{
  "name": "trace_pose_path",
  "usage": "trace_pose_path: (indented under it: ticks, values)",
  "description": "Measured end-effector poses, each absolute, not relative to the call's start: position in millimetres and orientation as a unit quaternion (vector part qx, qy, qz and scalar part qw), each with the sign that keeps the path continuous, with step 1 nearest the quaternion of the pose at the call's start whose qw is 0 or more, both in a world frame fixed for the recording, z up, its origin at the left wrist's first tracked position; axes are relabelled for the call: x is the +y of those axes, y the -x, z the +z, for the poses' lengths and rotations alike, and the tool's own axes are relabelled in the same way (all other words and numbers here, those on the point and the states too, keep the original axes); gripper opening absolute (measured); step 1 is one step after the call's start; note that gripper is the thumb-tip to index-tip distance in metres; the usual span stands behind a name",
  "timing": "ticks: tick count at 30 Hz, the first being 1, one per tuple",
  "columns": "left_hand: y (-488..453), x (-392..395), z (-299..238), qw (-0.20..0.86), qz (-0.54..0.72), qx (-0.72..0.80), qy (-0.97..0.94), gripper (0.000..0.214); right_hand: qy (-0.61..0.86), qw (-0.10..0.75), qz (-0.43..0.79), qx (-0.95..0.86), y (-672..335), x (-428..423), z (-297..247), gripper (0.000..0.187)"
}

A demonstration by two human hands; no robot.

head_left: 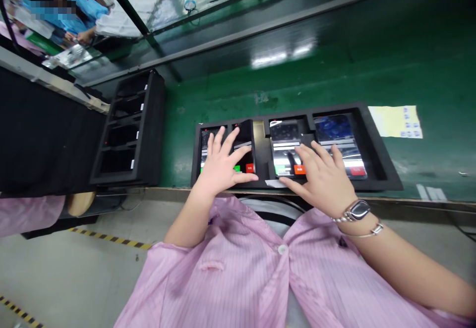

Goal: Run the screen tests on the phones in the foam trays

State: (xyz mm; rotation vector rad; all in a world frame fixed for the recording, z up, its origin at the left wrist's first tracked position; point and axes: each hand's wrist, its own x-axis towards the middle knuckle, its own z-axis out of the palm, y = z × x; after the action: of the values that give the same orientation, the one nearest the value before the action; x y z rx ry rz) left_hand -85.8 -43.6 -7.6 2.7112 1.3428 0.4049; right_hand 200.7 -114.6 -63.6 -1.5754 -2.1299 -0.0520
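Note:
In front of me a black foam tray (386,169) lies along the table's near edge, with several smartphones in its slots. My left hand (219,162) is spread, fingers apart, over the two left phones, one of them a dark-screened smartphone (243,132). Over the right half, my right hand (323,174) is open too, its fingers reaching across a smartphone (284,132) with green and red buttons on its lit screen. Partly behind that hand is the rightmost smartphone (334,127), which also shows a red button. Whether the fingertips touch the glass I cannot tell. Neither hand holds anything.
At the left stands a stack of black trays (150,135) with dark phones in the top one. A yellowish paper (396,121) with blue marks lies right of my tray on the green table (260,90). Across the bench, a person in blue (89,8) is at work.

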Motion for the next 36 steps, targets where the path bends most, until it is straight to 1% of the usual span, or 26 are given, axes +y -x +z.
trace_pose_path:
  ticks: [2,5,7,10,12,13,15,17,19,20,22,24,26,30,36]
  values:
    - [100.7,-55.8,-13.5,0.050,0.139,0.474,-0.868,0.081,0.580,0.246,-0.019,-0.776,-201.0,-115.6,-63.9,0.081]
    - [117.4,-77.7,-29.6,0.056,0.144,0.500,-0.852,0.074,0.550,0.265,-0.029,-0.791,-202.5,-120.7,-65.5,0.081]
    - [121.0,-89.6,-40.7,0.055,0.142,0.505,-0.849,0.070,0.519,0.260,-0.041,-0.813,-201.6,-125.9,-66.1,0.073]
    - [116.9,-98.0,-50.9,0.042,0.137,0.505,-0.851,0.064,0.501,0.209,-0.047,-0.839,-196.8,-133.3,-63.8,0.053]
    - [114.4,-99.2,-52.5,0.034,0.134,0.503,-0.853,0.060,0.510,0.183,-0.032,-0.840,-195.3,-137.1,-60.2,0.048]
    - [115.2,-99.8,-52.4,0.035,0.135,0.503,-0.853,0.059,0.518,0.182,-0.023,-0.835,-196.6,-139.0,-58.2,0.051]
    - [122.9,-102.7,-51.8,0.041,0.153,0.509,-0.846,0.064,0.535,0.202,-0.015,-0.820,-204.6,-144.0,-54.8,0.064]
    - [138.2,-108.2,-52.7,0.038,0.199,0.532,-0.822,0.070,0.560,0.226,-0.024,-0.797,-218.6,-151.4,-53.7,0.077]
    - [156.4,-114.6,-56.1,0.030,0.241,0.574,-0.782,0.070,0.597,0.234,-0.041,-0.766,-234.2,-160.6,-55.3,0.084]
    - [164.6,-117.6,-58.4,0.033,0.249,0.595,-0.763,0.069,0.614,0.228,-0.048,-0.754,-241.0,-165.2,-56.9,0.082]
    - [176.2,-122.3,-62.9,0.057,0.243,0.624,-0.740,0.066,0.639,0.194,-0.048,-0.742,-250.1,-172.5,-60.2,0.074]
    - [180.7,-125.0,-66.7,0.081,0.235,0.630,-0.736,0.063,0.648,0.163,-0.038,-0.743,-253.1,-175.4,-61.4,0.067]
    - [180.5,-126.1,-69.3,0.086,0.237,0.629,-0.735,0.061,0.650,0.164,-0.027,-0.742,-252.0,-173.7,-58.7,0.071]
    - [178.4,-125.7,-71.9,0.078,0.236,0.632,-0.734,0.059,0.645,0.197,-0.005,-0.738,-246.8,-163.6,-47.7,0.081]
    - [182.4,-124.4,-73.0,0.063,0.209,0.637,-0.739,0.055,0.625,0.210,0.018,-0.752,-242.2,-158.0,-49.8,0.080]
